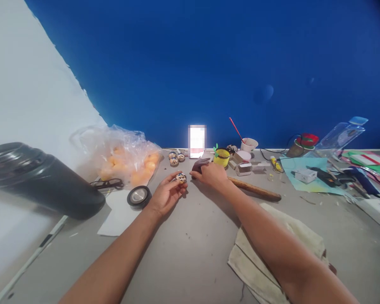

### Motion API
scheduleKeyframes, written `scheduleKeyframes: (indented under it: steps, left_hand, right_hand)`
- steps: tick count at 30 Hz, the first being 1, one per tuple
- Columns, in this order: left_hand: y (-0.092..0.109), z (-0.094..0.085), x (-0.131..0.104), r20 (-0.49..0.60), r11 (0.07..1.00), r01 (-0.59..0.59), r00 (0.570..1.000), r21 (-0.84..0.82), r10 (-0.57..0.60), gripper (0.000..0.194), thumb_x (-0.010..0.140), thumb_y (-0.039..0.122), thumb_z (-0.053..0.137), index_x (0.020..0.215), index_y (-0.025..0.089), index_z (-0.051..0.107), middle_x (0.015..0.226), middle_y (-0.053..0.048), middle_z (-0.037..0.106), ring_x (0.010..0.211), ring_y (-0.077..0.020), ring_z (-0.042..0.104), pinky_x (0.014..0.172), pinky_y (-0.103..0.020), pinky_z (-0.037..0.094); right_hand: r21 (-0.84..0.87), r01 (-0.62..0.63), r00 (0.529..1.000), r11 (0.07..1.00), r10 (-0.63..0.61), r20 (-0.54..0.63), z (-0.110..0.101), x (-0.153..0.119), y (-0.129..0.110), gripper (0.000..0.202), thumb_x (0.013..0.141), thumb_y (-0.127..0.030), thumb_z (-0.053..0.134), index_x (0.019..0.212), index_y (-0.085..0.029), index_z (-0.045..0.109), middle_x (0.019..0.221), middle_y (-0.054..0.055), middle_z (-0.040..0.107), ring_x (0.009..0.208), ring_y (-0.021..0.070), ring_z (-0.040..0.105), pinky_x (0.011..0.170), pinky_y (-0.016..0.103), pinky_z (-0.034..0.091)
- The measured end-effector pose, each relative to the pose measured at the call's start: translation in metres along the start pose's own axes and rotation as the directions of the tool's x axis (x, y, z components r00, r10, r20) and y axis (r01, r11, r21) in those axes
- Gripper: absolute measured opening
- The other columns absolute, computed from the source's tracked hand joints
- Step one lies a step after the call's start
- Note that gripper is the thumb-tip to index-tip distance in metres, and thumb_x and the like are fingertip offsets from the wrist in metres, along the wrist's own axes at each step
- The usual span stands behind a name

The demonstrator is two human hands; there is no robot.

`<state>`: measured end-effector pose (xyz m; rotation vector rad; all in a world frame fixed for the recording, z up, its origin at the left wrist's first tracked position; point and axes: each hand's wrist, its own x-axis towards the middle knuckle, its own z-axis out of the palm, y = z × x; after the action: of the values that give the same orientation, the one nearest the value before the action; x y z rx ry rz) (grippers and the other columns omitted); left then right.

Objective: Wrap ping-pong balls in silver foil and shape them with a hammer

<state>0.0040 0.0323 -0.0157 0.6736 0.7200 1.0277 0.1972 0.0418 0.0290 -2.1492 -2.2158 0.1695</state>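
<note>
My left hand point(167, 196) is closed around a shiny, patterned metal ball point(181, 179), held between thumb and fingers just above the table. My right hand point(213, 175) grips a hammer close to its dark head point(199, 165). The hammer's wooden handle point(256, 189) sticks out to the right from under my right wrist. Beyond my left hand, three similar shiny balls point(174, 161) sit together on the table. The fingers of my right hand are partly hidden behind the back of the hand.
At left are a dark bottle point(44, 181), its round lid point(139, 196), eyeglasses point(110, 183) and a plastic bag of orange fruit point(126, 162). A lit screen point(196, 141) stands at the back. A yellow pot point(221, 158), paper cup point(249, 145) and cloth point(256, 261) are rightward.
</note>
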Motion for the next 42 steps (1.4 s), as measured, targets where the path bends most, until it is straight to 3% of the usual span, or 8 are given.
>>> scheduleKeyframes:
  steps: [5,8,12,17,23,30,37,42]
  left_hand:
    - [-0.003,0.003,-0.001,0.006,0.990,-0.077,0.997,0.115,0.077,0.052,0.066,0.006,0.086,0.114,0.015,0.066,0.085,0.000,0.066,0.065,-0.0102,0.061,0.061,-0.024,0.047]
    - [-0.003,0.003,-0.002,0.017,0.986,-0.070,0.998,0.148,0.068,0.054,0.068,0.008,0.086,0.117,0.016,0.065,0.088,-0.003,0.069,0.062,-0.0096,0.059,0.059,-0.023,0.045]
    - [-0.001,0.002,-0.001,0.026,0.996,-0.026,0.999,0.086,0.023,0.050,0.071,0.008,0.083,0.117,0.015,0.065,0.105,-0.012,0.072,0.071,-0.0130,0.064,0.062,-0.025,0.049]
    - [-0.001,0.001,-0.001,0.067,0.997,-0.027,0.997,0.069,0.022,0.046,0.074,0.010,0.083,0.118,0.015,0.068,0.096,-0.007,0.070,0.069,-0.0111,0.061,0.060,-0.022,0.048]
    - [-0.001,0.001,-0.001,0.093,0.998,-0.015,0.996,0.061,0.009,0.040,0.080,0.013,0.082,0.118,0.014,0.070,0.112,-0.013,0.072,0.074,-0.0128,0.064,0.067,-0.025,0.053]
    - [0.002,0.001,-0.002,0.076,0.999,0.039,0.996,-0.017,-0.038,0.029,0.084,0.011,0.076,0.113,0.010,0.071,0.105,-0.014,0.073,0.077,-0.0148,0.065,0.067,-0.024,0.054]
    - [0.005,-0.001,0.001,0.052,0.985,0.133,0.990,-0.107,-0.128,0.017,0.093,0.019,0.064,0.106,0.010,0.070,0.093,-0.014,0.072,0.060,-0.0101,0.053,0.055,-0.021,0.047]
    - [0.006,0.003,-0.002,0.055,0.989,0.118,0.992,-0.089,-0.113,0.017,0.091,0.018,0.064,0.104,0.010,0.069,0.091,-0.014,0.072,0.059,-0.0101,0.051,0.053,-0.021,0.044]
  right_hand:
    - [0.016,0.027,0.998,1.000,-0.026,-0.058,0.005,0.000,0.002,0.049,0.096,-0.056,0.055,0.112,-0.016,0.078,0.110,0.019,0.077,0.103,0.0317,0.072,0.083,0.036,0.052]
    - [0.011,0.000,0.998,1.000,0.000,-0.067,0.008,0.000,0.001,0.044,0.094,-0.052,0.059,0.111,-0.015,0.078,0.111,0.019,0.077,0.103,0.0313,0.072,0.082,0.035,0.052]
    - [0.003,-0.010,0.998,1.000,0.010,-0.063,0.009,-0.001,0.000,0.040,0.095,-0.047,0.058,0.112,-0.016,0.077,0.116,0.018,0.076,0.103,0.0306,0.072,0.081,0.036,0.052]
    - [0.000,0.011,0.998,1.000,-0.011,-0.065,0.010,0.001,0.002,0.042,0.095,-0.048,0.057,0.115,-0.016,0.076,0.118,0.018,0.075,0.105,0.0305,0.071,0.082,0.036,0.051]
    - [0.018,0.002,0.998,1.000,-0.001,-0.056,0.010,0.001,0.002,0.041,0.096,-0.047,0.057,0.115,-0.016,0.076,0.117,0.018,0.075,0.107,0.0302,0.071,0.084,0.035,0.051]
    - [0.032,0.014,0.999,0.999,-0.013,-0.045,0.008,0.001,0.001,0.040,0.096,-0.046,0.057,0.115,-0.017,0.076,0.119,0.018,0.075,0.108,0.0290,0.070,0.086,0.034,0.051]
    - [0.013,0.023,0.997,1.000,-0.022,-0.080,0.012,0.002,0.002,0.039,0.095,-0.047,0.058,0.111,-0.016,0.077,0.116,0.018,0.075,0.102,0.0296,0.072,0.081,0.035,0.052]
    - [0.010,0.029,0.996,1.000,-0.029,-0.084,0.013,0.002,0.002,0.039,0.096,-0.046,0.057,0.110,-0.015,0.077,0.115,0.018,0.075,0.102,0.0290,0.072,0.082,0.034,0.052]
